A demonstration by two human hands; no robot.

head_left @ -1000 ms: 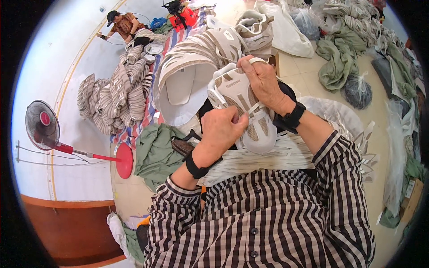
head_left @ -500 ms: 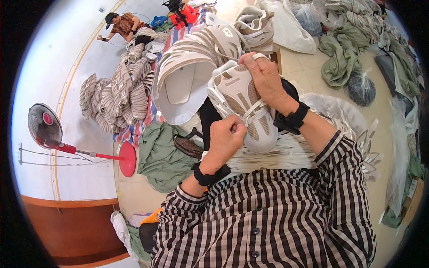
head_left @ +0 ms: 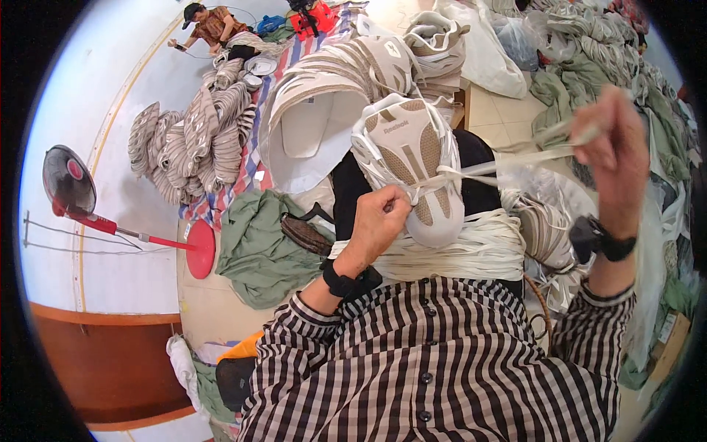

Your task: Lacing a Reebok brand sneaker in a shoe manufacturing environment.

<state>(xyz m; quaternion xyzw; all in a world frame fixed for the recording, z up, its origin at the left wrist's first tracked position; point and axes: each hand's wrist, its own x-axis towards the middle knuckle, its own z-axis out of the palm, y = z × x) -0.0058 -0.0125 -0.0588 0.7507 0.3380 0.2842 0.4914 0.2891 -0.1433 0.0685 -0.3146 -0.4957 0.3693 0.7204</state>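
Observation:
A beige and white sneaker upper (head_left: 412, 140) rests on my lap, toe toward me, its tongue and mesh panels facing up. My left hand (head_left: 379, 221) is closed at its left edge, fingertips pinching the shoelace where it meets the eyelets. Off to the right, my right hand (head_left: 615, 158) is raised and blurred by motion, its fingers closed on the other part of the lace. The pale shoelace (head_left: 515, 158) stretches taut from the upper to that hand. A thick bundle of white laces (head_left: 434, 250) lies across my lap below the toe.
A curved stack of uppers (head_left: 331, 74) stands ahead, and more uppers (head_left: 545, 228) lie at my right. Piled uppers (head_left: 195, 144) sit on a striped sheet at left, near a red floor fan (head_left: 199, 249) and green cloth (head_left: 265, 250). Another person (head_left: 217, 29) sits far left.
My right hand has left the upper and swung out to the right, drawing the shoelace out with it. My left hand stays at the upper's left edge.

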